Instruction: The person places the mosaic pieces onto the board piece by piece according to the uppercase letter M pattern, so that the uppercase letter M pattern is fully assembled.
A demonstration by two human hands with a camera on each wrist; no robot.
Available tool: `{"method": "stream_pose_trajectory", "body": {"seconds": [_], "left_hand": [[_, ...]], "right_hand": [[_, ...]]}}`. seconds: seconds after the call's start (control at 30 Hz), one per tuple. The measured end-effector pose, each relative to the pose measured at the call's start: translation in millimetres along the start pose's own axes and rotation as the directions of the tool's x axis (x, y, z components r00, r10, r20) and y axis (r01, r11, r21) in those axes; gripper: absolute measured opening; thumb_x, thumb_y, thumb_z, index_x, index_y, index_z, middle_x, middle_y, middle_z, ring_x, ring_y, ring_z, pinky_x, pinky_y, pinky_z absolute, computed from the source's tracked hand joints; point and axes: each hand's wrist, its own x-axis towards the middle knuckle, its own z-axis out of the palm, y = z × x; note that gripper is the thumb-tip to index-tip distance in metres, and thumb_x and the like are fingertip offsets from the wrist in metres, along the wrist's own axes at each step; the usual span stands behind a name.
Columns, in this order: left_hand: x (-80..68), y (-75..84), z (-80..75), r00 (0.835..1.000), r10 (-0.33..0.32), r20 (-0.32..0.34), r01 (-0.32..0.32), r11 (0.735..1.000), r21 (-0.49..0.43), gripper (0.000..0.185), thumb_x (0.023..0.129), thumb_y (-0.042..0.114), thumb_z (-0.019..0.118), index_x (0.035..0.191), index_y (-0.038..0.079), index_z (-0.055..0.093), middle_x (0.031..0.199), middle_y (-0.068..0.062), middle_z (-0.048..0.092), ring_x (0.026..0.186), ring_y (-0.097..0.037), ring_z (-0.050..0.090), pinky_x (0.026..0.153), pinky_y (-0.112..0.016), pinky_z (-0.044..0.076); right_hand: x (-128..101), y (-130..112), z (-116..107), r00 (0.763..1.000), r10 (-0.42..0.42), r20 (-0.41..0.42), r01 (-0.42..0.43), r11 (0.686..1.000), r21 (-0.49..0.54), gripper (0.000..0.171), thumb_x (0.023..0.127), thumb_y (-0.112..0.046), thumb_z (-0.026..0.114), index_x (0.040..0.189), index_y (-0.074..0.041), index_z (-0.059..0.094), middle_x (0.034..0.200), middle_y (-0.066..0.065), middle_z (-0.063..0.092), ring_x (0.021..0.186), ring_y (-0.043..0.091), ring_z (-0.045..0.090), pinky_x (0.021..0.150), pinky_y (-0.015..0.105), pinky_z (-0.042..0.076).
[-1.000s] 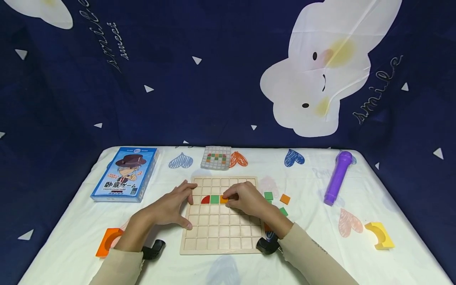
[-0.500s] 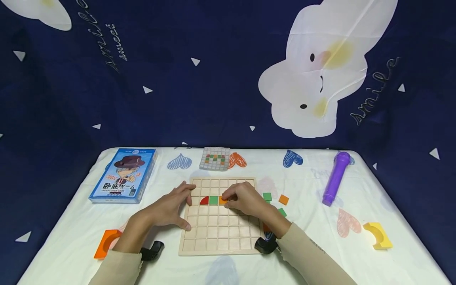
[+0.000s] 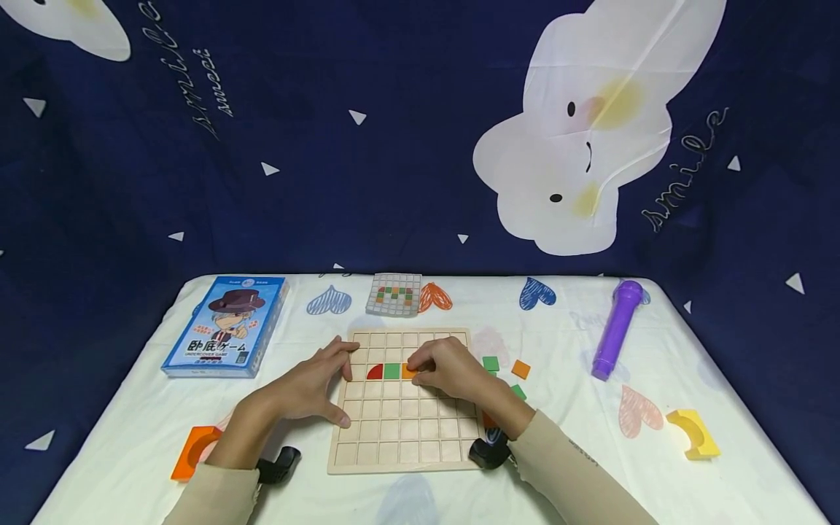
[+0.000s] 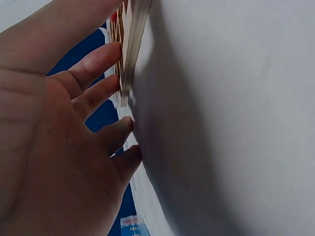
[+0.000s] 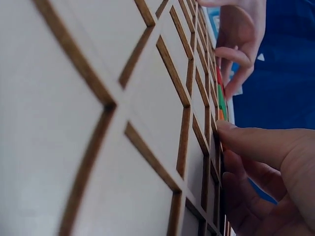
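A wooden grid board (image 3: 400,432) lies on the cloth. In one of its upper rows sit a red quarter-circle tile (image 3: 375,372), a green square tile (image 3: 391,372) and an orange tile (image 3: 407,372), side by side. My right hand (image 3: 451,370) pinches the orange tile at its right side, thumb and fingertips covering part of it. With fingers spread, my left hand (image 3: 313,386) rests along the board's left edge; the left wrist view shows its fingertips (image 4: 115,49) by the board's side (image 4: 132,54). In the right wrist view, the thumb (image 5: 246,140) touches near the orange tile.
Loose green (image 3: 490,363) and orange (image 3: 520,369) tiles lie right of the board, some behind the right wrist. A pattern card (image 3: 394,294) lies beyond it. Around are a blue game box (image 3: 226,324), purple microphone (image 3: 617,332), orange block (image 3: 195,450) and yellow block (image 3: 695,435).
The whole scene shifts slightly down and left as the head camera moves. Both hands keep their places on the board, and the right fingers stay at the orange tile.
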Motion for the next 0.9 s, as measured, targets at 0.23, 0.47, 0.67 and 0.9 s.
{"method": "stream_pose_trajectory", "body": {"seconds": [0.23,0.47,0.67,0.9], "left_hand": [[-1.8,0.4,-1.0,1.000,-0.008,0.007,0.008,1.000,-0.010,0.058,0.061,0.040,0.097,0.095,0.018,0.055,0.164,-0.013,0.037,0.159,-0.047,0.014,0.118,-0.072,0.031],[-1.1,-1.2,-1.0,1.000,-0.003,0.009,0.003,1.000,-0.003,0.060,0.060,0.041,0.097,0.096,0.018,0.054,0.164,-0.013,0.036,0.159,-0.047,0.014,0.118,-0.071,0.031],[-1.2,-2.4,0.0,1.000,0.003,0.009,-0.003,1.000,0.001,0.059,0.061,0.041,0.097,0.096,0.018,0.054,0.165,-0.012,0.036,0.159,-0.047,0.014,0.117,-0.071,0.033],[-0.8,-2.0,1.0,1.000,0.016,0.007,-0.016,1.000,-0.011,0.058,0.061,0.038,0.097,0.095,0.018,0.055,0.164,-0.013,0.037,0.159,-0.048,0.014,0.117,-0.071,0.032]], "right_hand": [[2.3,1.8,-1.1,0.999,-0.011,0.037,0.010,1.000,0.024,0.021,0.085,-0.011,0.081,0.107,-0.009,0.080,0.116,0.004,0.077,0.116,0.021,0.070,0.106,0.041,0.055],[-0.6,5.7,-4.0,0.998,-0.047,0.047,0.044,0.997,0.058,0.021,0.088,-0.013,0.079,0.109,-0.011,0.079,0.123,0.004,0.073,0.116,0.019,0.068,0.100,0.035,0.058],[-9.2,9.1,-12.2,0.997,-0.076,0.020,0.073,0.987,0.142,0.022,0.091,-0.015,0.076,0.112,-0.012,0.077,0.126,0.007,0.071,0.094,0.012,0.068,0.080,0.020,0.058],[-24.8,19.1,-28.7,0.997,-0.070,-0.038,0.074,0.991,0.114,0.021,0.092,-0.017,0.076,0.112,-0.014,0.077,0.123,0.002,0.073,0.091,0.008,0.062,0.076,0.020,0.055]]}}
